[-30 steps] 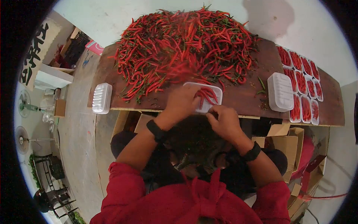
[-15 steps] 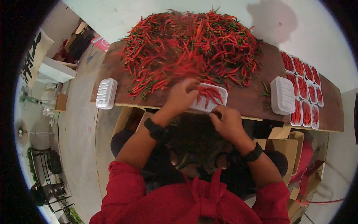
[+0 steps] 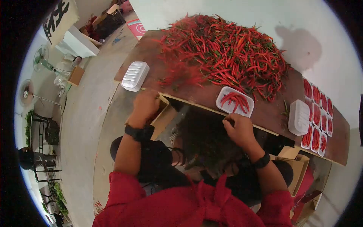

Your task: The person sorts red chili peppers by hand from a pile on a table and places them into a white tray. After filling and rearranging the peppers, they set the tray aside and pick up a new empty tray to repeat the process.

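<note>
A white foam tray point(image 3: 221, 103) with several red chillies point(image 3: 236, 101) in it rests at the front edge of the brown table. Just below its near rim is my right hand point(image 3: 241, 130), fingers curled in against the thumb; whether they pinch anything is hidden. My left hand point(image 3: 145, 108) is at the table's front edge, over an open cardboard box point(image 3: 163, 113) underneath, its fingers smeared by motion. A large heap of red chillies point(image 3: 230, 53) with green stems covers the back of the table.
Stacks of upturned white trays stand at the left point(image 3: 135, 76) and right point(image 3: 298, 117). Filled chilli trays point(image 3: 316, 138) sit in rows at the far right. Another open cardboard box point(image 3: 297, 166) is below the table. Fans point(image 3: 41, 56) stand at the left.
My left hand has left the chilli tray and moved left, over the box under the table. My right hand stays near the tray's rim. The camera view has turned left.
</note>
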`<state>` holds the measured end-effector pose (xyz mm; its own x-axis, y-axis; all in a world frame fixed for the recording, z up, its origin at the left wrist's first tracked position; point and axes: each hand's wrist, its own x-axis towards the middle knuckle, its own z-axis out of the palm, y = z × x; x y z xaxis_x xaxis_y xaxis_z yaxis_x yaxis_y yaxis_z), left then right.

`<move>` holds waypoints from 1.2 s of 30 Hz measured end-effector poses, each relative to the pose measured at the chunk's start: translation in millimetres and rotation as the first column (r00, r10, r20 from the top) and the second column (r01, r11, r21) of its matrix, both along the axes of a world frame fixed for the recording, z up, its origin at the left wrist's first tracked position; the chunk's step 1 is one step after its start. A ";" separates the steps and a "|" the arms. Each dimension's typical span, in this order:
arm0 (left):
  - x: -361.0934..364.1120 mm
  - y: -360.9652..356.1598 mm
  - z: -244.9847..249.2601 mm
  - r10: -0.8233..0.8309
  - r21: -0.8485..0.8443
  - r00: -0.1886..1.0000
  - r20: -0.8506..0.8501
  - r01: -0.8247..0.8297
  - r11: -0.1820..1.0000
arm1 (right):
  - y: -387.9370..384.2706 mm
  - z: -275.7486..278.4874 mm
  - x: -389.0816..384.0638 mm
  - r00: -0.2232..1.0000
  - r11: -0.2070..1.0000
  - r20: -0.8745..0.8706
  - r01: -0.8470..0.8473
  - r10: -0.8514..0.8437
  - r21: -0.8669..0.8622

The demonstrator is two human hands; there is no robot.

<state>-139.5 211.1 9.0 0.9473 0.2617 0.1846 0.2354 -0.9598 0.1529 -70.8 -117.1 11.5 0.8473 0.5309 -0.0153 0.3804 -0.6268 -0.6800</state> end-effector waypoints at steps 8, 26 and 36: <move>78.7 -43.8 0.0 -0.325 -0.186 0.937 0.127 0.345 0.920 | 1.6 19.9 -1.5 0.990 0.999 0.131 0.044 -0.047 0.023; 122.0 -81.4 7.2 -0.350 -0.168 0.936 0.041 0.352 0.921 | 3.0 10.8 35.9 0.982 0.997 0.183 0.033 -0.045 0.069; 84.1 -106.3 12.3 -0.819 -0.600 0.568 -0.079 0.629 0.494 | 2.5 2.7 18.3 0.969 0.991 0.217 -0.106 0.121 -0.081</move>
